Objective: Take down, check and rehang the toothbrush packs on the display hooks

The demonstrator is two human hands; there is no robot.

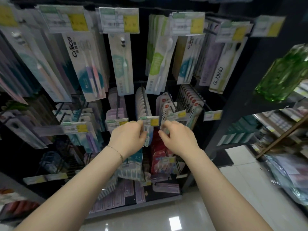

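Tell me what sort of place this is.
Most likely a shop's toothbrush aisle: carded toothbrush packs hang in rows on black wire display hooks, and each hook is fronted by a white-and-yellow price tag.

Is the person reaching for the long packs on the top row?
No, the left hand and the right hand are both lower down, at the smaller packs on the middle row.

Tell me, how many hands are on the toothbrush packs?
2: the left hand grips a blue-edged pack mid-display; the right hand pinches the 10000 pack beside it.
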